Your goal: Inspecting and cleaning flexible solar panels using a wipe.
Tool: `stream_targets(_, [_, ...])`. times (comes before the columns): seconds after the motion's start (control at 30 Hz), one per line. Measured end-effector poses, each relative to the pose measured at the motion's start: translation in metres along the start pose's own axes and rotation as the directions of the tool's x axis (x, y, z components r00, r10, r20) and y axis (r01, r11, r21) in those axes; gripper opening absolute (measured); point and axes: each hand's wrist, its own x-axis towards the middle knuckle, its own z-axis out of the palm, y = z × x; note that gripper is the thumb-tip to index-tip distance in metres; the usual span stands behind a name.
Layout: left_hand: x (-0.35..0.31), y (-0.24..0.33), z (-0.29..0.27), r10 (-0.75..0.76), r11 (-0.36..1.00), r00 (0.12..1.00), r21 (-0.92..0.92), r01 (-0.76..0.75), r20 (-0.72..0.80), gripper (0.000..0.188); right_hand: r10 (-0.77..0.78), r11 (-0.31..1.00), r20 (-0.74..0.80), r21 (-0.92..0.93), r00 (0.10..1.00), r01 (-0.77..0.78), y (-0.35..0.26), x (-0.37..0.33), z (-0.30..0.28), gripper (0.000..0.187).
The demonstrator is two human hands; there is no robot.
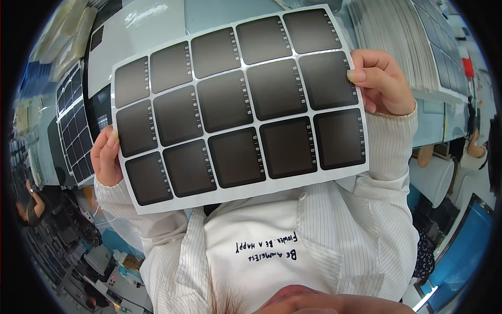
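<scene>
A large white-bordered sheet [238, 107] of dark, rounded square panels is held up in front of me, tilted and slightly bowed. Its panels lie in three rows, each with a strip of small white marks along its right side. My left hand [106, 157] pinches the left edge, with the thumb on the front. At the upper right edge, my right hand [384, 83] grips the sheet between thumb and curled fingers. The fingers behind the sheet are partly hidden. Both hands are closed on this one sheet, which covers much of the table behind it.
A tall stack of pale sheets [389, 44] stands at the right, with a similar dark-panelled sheet [439, 47] beside it. Another panelled sheet [73, 123] lies at the left. Behind is a white board [138, 44]. Other people [36, 204] are at the far sides.
</scene>
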Motion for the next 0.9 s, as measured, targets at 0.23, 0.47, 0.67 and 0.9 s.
stream_targets(0.23, [-0.003,0.003,0.001,-0.005,1.0,0.995,-0.003,0.005,-0.102,0.018,-0.02,0.998,0.005,-0.056,1.0,0.02,-0.001,0.001,0.0,0.021])
stream_targets(0.47, [-0.001,0.0,-0.006,-0.045,0.998,0.997,0.033,0.047,-0.065,0.019,0.004,0.999,0.02,-0.035,1.0,-0.003,0.001,0.002,0.001,0.021])
stream_targets(0.67, [-0.003,-0.001,-0.005,0.0,0.999,0.997,0.033,0.003,-0.081,0.019,-0.002,0.997,0.031,-0.08,1.0,0.005,0.001,0.001,0.002,0.021])
stream_targets(0.9, [-0.011,0.0,-0.005,0.08,0.997,0.991,0.029,-0.078,-0.103,0.02,-0.017,0.989,0.044,-0.149,0.999,0.023,0.002,0.003,0.001,0.022])
